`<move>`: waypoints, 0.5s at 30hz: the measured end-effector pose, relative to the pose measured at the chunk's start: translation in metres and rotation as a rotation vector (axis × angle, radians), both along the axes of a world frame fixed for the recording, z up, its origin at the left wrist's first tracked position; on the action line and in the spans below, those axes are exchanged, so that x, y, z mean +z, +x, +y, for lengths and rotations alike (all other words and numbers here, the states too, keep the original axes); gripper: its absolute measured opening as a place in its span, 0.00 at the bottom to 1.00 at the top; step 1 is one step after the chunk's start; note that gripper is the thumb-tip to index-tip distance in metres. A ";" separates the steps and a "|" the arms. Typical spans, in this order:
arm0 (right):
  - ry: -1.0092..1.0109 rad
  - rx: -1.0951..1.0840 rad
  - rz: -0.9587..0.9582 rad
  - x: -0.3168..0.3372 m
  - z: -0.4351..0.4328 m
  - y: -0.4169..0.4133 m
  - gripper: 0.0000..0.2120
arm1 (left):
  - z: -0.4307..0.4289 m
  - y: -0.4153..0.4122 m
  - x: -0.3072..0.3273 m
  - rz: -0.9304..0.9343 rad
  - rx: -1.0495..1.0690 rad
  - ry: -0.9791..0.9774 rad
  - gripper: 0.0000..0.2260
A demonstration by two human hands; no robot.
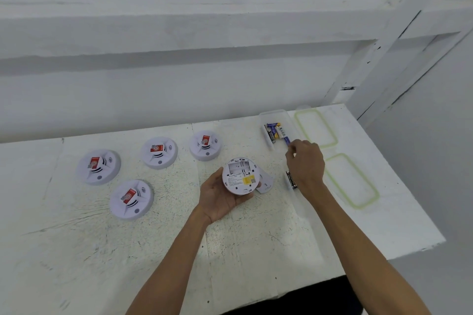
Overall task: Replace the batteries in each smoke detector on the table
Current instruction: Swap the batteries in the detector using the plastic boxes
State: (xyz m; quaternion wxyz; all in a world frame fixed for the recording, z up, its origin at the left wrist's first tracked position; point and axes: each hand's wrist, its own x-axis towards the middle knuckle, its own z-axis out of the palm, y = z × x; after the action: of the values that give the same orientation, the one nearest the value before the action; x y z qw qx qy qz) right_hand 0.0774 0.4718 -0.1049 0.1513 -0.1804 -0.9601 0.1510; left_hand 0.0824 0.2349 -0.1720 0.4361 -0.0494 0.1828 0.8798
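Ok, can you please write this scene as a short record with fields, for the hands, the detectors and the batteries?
left hand: holds one smoke detector, underside up
battery bay: open, looks empty
right hand: pinches a blue battery at the clear box of batteries
cover: on the table, beside the held detector
other detectors: four, face up, to the left
dark batteries: by the right wrist, partly hidden
lids: two, green-rimmed, at the right
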 end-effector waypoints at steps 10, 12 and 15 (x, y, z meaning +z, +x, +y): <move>-0.121 0.348 -0.425 -0.007 0.026 -0.080 0.19 | 0.002 -0.005 -0.004 -0.125 0.045 -0.027 0.29; -0.110 0.412 -0.542 -0.010 0.030 -0.088 0.24 | 0.003 -0.007 -0.005 -0.125 0.041 -0.035 0.29; -0.099 0.432 -0.562 -0.010 0.030 -0.093 0.25 | 0.003 -0.008 -0.007 -0.130 0.037 -0.025 0.29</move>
State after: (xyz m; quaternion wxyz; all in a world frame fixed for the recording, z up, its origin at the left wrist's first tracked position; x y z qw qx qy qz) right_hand -0.0157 0.5020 -0.1153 -0.1632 -0.0148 -0.9717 0.1701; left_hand 0.0742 0.2383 -0.1786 0.4300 -0.1151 0.1639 0.8803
